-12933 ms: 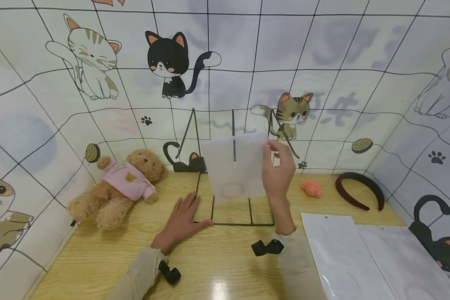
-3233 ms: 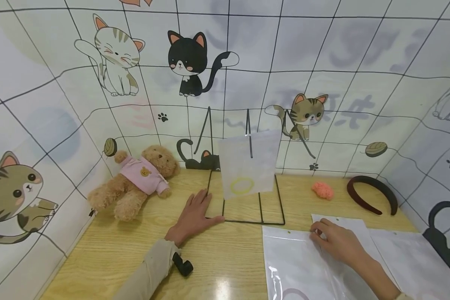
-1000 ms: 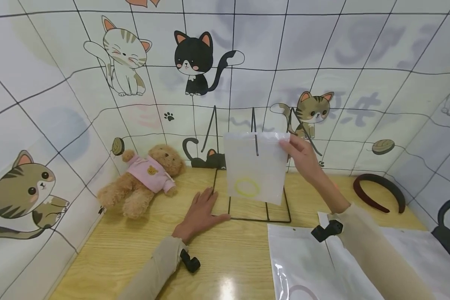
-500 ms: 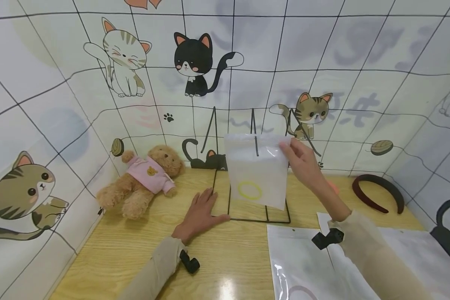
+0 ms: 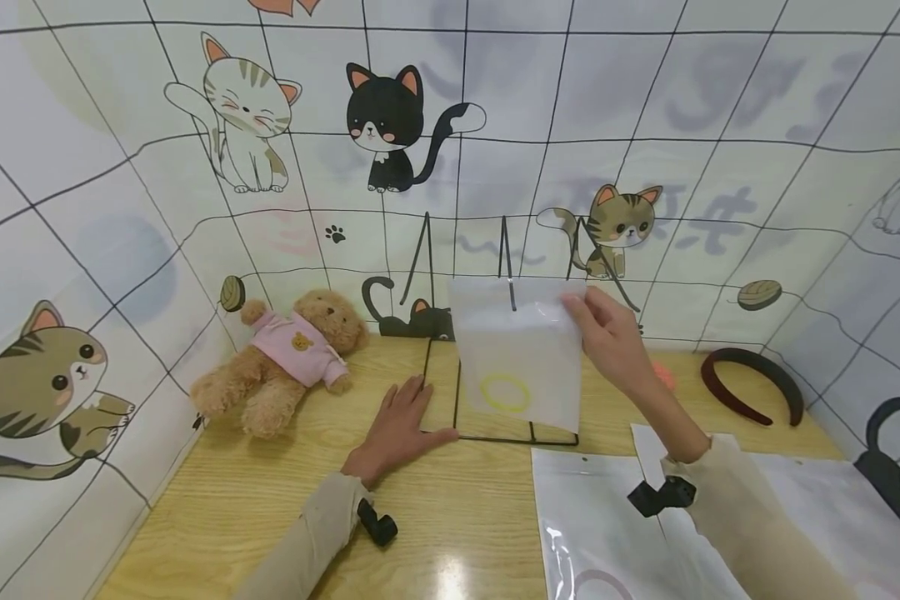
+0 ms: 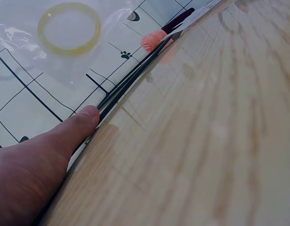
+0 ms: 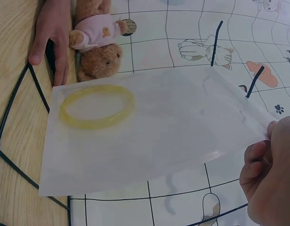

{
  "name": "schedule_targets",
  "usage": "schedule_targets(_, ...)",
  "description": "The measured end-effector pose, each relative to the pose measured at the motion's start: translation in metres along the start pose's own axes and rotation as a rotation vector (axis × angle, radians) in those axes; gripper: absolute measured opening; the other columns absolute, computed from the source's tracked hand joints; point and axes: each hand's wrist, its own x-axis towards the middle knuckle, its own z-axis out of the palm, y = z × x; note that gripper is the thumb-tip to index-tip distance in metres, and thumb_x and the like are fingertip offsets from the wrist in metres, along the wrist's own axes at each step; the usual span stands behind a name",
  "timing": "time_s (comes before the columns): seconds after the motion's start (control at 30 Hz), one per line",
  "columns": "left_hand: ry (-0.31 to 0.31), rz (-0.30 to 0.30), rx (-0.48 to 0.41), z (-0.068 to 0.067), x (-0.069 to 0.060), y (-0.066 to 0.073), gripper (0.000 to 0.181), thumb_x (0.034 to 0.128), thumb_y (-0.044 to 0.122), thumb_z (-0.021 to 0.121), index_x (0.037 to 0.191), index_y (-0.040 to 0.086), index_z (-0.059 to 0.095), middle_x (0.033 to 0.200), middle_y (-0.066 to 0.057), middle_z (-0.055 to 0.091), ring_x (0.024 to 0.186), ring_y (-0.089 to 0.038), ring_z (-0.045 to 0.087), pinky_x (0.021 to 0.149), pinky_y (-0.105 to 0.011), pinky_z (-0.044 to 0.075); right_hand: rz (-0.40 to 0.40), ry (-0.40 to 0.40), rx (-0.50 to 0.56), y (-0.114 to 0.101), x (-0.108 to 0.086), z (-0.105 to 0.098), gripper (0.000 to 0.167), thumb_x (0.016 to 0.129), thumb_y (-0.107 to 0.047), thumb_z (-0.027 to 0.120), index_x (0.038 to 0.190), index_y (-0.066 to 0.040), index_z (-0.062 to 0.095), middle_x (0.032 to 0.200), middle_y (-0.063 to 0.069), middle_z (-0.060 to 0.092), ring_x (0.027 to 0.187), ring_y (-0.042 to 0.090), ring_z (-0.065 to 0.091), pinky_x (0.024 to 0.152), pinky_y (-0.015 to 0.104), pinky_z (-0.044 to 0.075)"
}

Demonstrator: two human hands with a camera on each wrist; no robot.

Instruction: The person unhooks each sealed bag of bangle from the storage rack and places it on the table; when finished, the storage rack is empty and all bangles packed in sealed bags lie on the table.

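A translucent zip bag [image 5: 517, 350] with a yellow ring [image 7: 88, 124] inside hangs at the middle hook [image 5: 512, 292] of a black wire rack [image 5: 495, 439]. The hook's tip shows in front of the bag's top. Between thumb and fingers, my right hand [image 5: 615, 342] pinches the bag's upper right corner, and the bag's lower edge swings out towards me. My left hand [image 5: 397, 433] rests with fingers spread on the left front of the rack's base; in the left wrist view its thumb [image 6: 86, 120] touches the base wire. The bag covers part of the rack.
Flat bags [image 5: 592, 508] lie at the front right, the nearest one showing a faint ring. A teddy bear [image 5: 288, 358] in a pink top leans at the left. Behind the right forearm are an orange yarn-like lump [image 5: 663, 375] and a dark headband [image 5: 757, 367].
The right hand has gone from the table bags to the hanging bag's corner and drawn it slightly down and outward. A pale-ringed bag hung there earlier. The left hand stays.
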Motion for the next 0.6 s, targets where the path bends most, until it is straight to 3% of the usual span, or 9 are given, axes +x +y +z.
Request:
schedule_targets(0.4,-0.004,-0.003,-0.018,-0.001,-0.001,0.001,0.104,0.0838,0.081,0.05,0.157,0.009,0.033,0.166,-0.011,0.02,0.156,-0.026,0.015,0.127,-0.047,0.006,-0.034,0.033,0.037,-0.008,-0.02,0.001,0.029,0.103,-0.021,0.057,0.08,-0.003,0.055,0.055,-0.002,0.043,0.048,0.011,0.04,0.041,0.027,0.032)
schedule_targets(0.6,0.001,-0.004,-0.007,-0.001,0.0,0.001,0.103,0.0845,0.08,0.051,0.157,0.01,0.033,0.166,-0.012,0.02,0.156,-0.026,0.015,0.127,-0.048,0.006,-0.04,0.0,0.064,-0.019,-0.031,-0.003,0.018,0.103,-0.018,0.056,0.094,-0.003,0.063,0.06,0.0,0.05,0.046,0.013,0.043,0.04,0.027,0.036)
